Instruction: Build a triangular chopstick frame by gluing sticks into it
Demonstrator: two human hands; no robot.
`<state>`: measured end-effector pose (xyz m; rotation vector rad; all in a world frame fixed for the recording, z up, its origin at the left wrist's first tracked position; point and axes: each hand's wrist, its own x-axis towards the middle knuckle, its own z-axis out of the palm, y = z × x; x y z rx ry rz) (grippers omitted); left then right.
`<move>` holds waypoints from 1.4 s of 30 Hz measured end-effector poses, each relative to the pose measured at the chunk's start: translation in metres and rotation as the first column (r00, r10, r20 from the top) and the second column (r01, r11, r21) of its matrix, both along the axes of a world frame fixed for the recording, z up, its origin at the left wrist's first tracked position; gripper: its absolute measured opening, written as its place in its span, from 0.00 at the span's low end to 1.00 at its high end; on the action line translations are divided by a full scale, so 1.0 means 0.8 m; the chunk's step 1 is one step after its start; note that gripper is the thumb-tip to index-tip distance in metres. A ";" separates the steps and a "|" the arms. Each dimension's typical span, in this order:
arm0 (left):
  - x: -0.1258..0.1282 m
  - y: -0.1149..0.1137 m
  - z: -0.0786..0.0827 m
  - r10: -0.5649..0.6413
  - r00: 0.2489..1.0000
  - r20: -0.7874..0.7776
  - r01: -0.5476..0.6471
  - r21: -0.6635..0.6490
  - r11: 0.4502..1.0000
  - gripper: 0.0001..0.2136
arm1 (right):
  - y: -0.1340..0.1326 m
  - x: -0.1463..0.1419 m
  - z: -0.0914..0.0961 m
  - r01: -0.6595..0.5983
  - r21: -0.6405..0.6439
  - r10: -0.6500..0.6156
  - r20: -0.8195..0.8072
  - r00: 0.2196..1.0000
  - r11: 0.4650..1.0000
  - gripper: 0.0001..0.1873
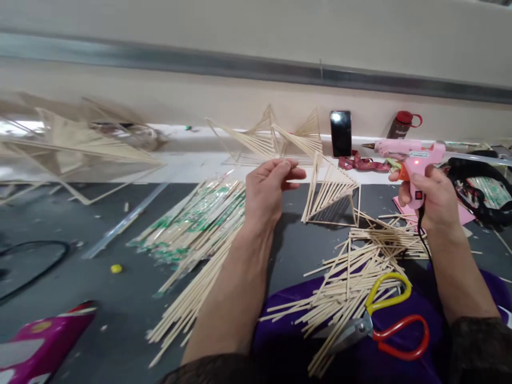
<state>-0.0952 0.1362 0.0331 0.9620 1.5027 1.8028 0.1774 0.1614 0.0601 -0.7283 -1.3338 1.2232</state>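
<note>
My right hand (434, 200) is wrapped round the handle of a pink hot glue gun (426, 154). Its nozzle points left and a small light glows on its side. Thumb and fingertips of my left hand (272, 184) are pinched together; whatever may be between them is too small to make out. Just right of that hand stands a small open frame of thin wooden sticks (334, 194), with slanting rows of sticks. Behind it, a larger stick structure (264, 136) of twisted surfaces rests near the wall.
Loose sticks (372, 250) lie piled in front, partly over purple cloth (280, 304), with red-and-yellow-handled scissors (372, 322). Wrapped stick bundles (192, 224) lie left of my left arm. A phone (341, 133) and a dark bottle (400, 125) stand at the wall. Another stick model (80, 149) sits far left.
</note>
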 end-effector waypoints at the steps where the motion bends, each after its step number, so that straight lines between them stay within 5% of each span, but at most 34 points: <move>1: -0.002 0.006 -0.001 -0.001 1.000 -0.003 0.001 0.008 1.000 0.05 | -0.001 -0.001 -0.001 0.004 0.011 -0.005 0.009 1.000 1.000 0.04; 6: 0.000 0.014 0.001 -0.007 0.996 -0.087 0.013 0.073 0.997 0.10 | 0.001 -0.002 -0.002 0.058 0.072 -0.059 0.018 0.998 0.996 0.04; 13: 0.029 -0.030 0.030 -0.048 0.980 -0.192 0.110 0.327 0.938 0.04 | 0.007 0.005 0.009 0.110 0.125 -0.111 0.002 0.994 0.986 0.06; 19: 0.075 -0.074 0.037 -0.286 0.914 -0.288 0.350 0.200 0.915 0.02 | 0.008 0.015 0.017 0.097 0.144 -0.094 -0.028 0.995 0.985 0.07; 23: 0.103 -0.087 0.027 -0.570 0.695 -0.437 0.580 -0.128 0.805 0.09 | 0.008 0.022 0.022 0.102 0.148 -0.093 -0.067 0.993 0.984 0.07; 28: 0.138 -0.079 0.021 -0.653 0.451 -0.608 0.628 -0.304 0.716 0.04 | 0.012 0.040 0.032 0.154 0.192 -0.125 -0.156 0.980 0.969 0.06; 33: 0.185 -0.052 0.014 -0.766 0.142 -0.626 0.776 -0.411 0.479 0.10 | 0.014 0.062 0.043 0.186 0.242 -0.128 -0.240 0.962 0.952 0.07; 35: 0.206 -0.027 0.001 -0.724 0.083 -0.684 0.685 -0.489 0.540 0.09 | 0.013 0.068 0.047 0.184 0.238 -0.116 -0.275 0.955 0.954 0.07; 38: 0.234 0.016 -0.027 -0.640 -0.041 -0.768 0.304 -0.619 0.724 0.13 | 0.010 0.073 0.052 0.187 0.211 -0.120 -0.294 0.948 0.959 0.06; 42: 0.255 0.055 -0.061 -0.680 -0.152 -0.718 0.187 -0.696 0.693 0.15 | 0.011 0.081 0.053 0.185 0.205 -0.134 -0.238 0.962 0.961 0.06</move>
